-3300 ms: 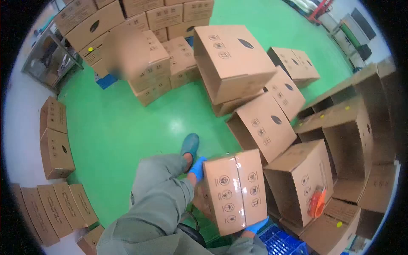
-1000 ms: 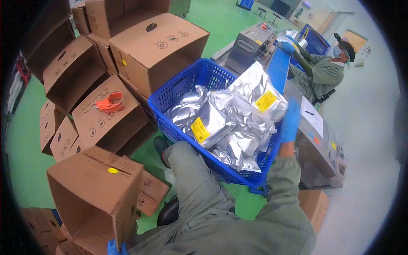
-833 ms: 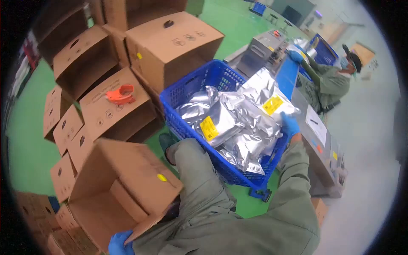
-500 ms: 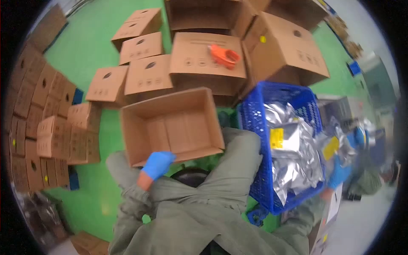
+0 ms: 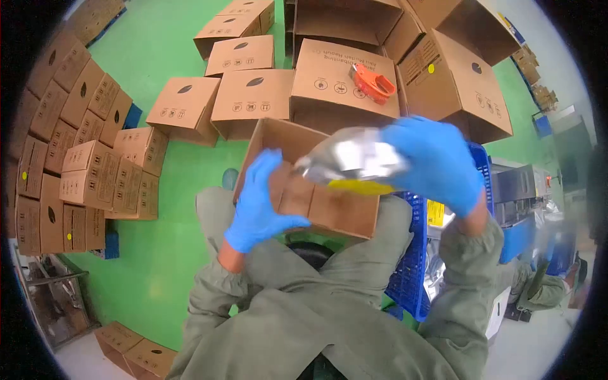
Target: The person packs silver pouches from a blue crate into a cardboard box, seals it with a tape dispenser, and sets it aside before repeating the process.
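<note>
Both my hands wear blue gloves. My right hand (image 5: 437,164) grips a silver foil pouch (image 5: 361,155) with a yellow label, holding it over an open cardboard box (image 5: 342,212) that rests on my lap. The pouch is partly blurred. My left hand (image 5: 256,206) is over the box's left side, fingers and thumb spread, with nothing in it. To the right of the box stands a blue plastic basket (image 5: 408,259) with more silver pouches (image 5: 434,269), partly hidden by my right arm.
An orange tape dispenser (image 5: 373,83) lies on a large box (image 5: 310,66) ahead. Closed boxes (image 5: 250,95) stand beyond my lap, with stacked boxes (image 5: 92,174) at the left. A person (image 5: 544,285) is at the far right.
My right hand has come from beyond the basket to above the box, bringing the pouch. My left hand has let go of the box's near edge and opened. The view has shifted.
</note>
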Motion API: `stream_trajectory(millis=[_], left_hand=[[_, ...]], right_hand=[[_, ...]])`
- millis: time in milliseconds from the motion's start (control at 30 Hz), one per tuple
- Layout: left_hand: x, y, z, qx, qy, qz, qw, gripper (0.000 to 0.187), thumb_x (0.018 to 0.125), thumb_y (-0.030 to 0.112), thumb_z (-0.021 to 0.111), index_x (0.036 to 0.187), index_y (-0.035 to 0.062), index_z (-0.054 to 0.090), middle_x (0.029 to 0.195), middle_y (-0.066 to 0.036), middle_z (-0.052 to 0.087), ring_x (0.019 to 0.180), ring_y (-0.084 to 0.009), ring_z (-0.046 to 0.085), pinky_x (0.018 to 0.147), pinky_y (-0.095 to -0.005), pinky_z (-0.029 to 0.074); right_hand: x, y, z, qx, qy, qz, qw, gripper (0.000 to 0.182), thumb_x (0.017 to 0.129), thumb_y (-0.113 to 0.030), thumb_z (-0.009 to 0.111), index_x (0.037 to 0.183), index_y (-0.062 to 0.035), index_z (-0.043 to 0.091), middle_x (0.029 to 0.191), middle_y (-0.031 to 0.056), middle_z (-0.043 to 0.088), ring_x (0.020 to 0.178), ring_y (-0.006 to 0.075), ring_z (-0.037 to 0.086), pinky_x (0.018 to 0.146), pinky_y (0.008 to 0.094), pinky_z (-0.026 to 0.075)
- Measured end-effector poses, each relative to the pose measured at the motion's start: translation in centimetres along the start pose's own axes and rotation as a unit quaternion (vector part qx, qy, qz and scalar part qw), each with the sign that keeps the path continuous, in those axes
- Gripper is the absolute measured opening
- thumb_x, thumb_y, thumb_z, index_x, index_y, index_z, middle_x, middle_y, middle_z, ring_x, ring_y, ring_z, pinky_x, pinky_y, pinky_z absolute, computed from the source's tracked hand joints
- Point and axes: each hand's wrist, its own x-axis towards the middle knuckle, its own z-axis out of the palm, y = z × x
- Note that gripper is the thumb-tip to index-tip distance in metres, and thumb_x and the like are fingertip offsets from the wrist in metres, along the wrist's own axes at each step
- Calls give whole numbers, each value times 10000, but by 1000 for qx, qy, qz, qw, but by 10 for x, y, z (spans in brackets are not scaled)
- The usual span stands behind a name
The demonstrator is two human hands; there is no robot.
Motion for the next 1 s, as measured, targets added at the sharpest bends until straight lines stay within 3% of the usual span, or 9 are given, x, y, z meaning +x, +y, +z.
stream_trajectory(millis=[167,233,333,533,600,667,833,900,1000], left_hand=[[58,-17,-12,-279,-82,-125,948,554,677,161,861,1143,-10,615,1029,-62,673,907,-114,605,783,-305,517],[75,-15,-16,-282,-6,-69,957,482,683,133,855,1088,-14,638,962,-58,689,851,-106,616,750,-290,522],[105,14,-41,-260,-33,-53,963,492,674,132,862,1083,-16,630,959,-65,692,847,-106,619,751,-287,523],[101,-32,-24,-89,18,-26,996,536,707,171,823,1134,-26,564,1049,-107,672,927,-134,613,814,-301,512],[63,-80,-11,-69,19,-143,987,574,734,208,793,1198,-9,535,1109,-161,652,998,-215,631,866,-357,506],[-6,-157,9,257,-62,-257,929,631,753,281,763,1268,21,507,1161,-204,623,1067,-328,615,903,-422,491],[-56,-96,6,223,-237,6,946,569,799,423,698,1265,113,595,953,-171,686,857,-343,674,772,-464,530],[-53,-99,14,356,-448,-34,819,405,789,446,691,1082,167,707,850,-138,692,759,-326,678,679,-446,534],[-48,-91,19,347,-382,-6,857,264,783,424,696,917,201,741,796,-104,689,704,-314,668,614,-415,523]], right_hand=[[47,-31,19,-55,-30,-44,997,614,657,-293,811,1200,-120,582,913,45,666,959,233,639,774,362,518],[29,-25,65,289,437,211,825,772,593,-189,877,1258,-32,518,1041,86,678,1063,200,610,866,374,502],[10,-27,125,630,317,221,674,788,543,-117,914,1223,20,540,1131,124,654,1084,183,588,917,373,484],[-9,-36,207,173,227,316,905,545,720,-273,834,1117,23,606,1099,143,659,954,253,636,847,394,505],[3,-67,247,499,159,482,703,559,733,-291,809,1147,21,599,1145,163,649,992,314,634,867,413,498],[-15,-80,309,448,-74,473,755,603,766,-412,745,1151,28,598,1154,197,649,1021,350,633,887,442,487],[-35,-83,309,488,-274,329,760,572,878,-491,541,1222,-35,578,1187,195,632,1058,380,613,925,452,476],[-54,-70,258,452,-199,353,794,515,886,-436,548,1233,-58,577,1201,191,622,1047,376,615,913,451,481],[-117,-36,222,194,224,389,872,415,868,-302,602,1210,-68,589,1230,198,593,1029,371,614,878,456,483]])
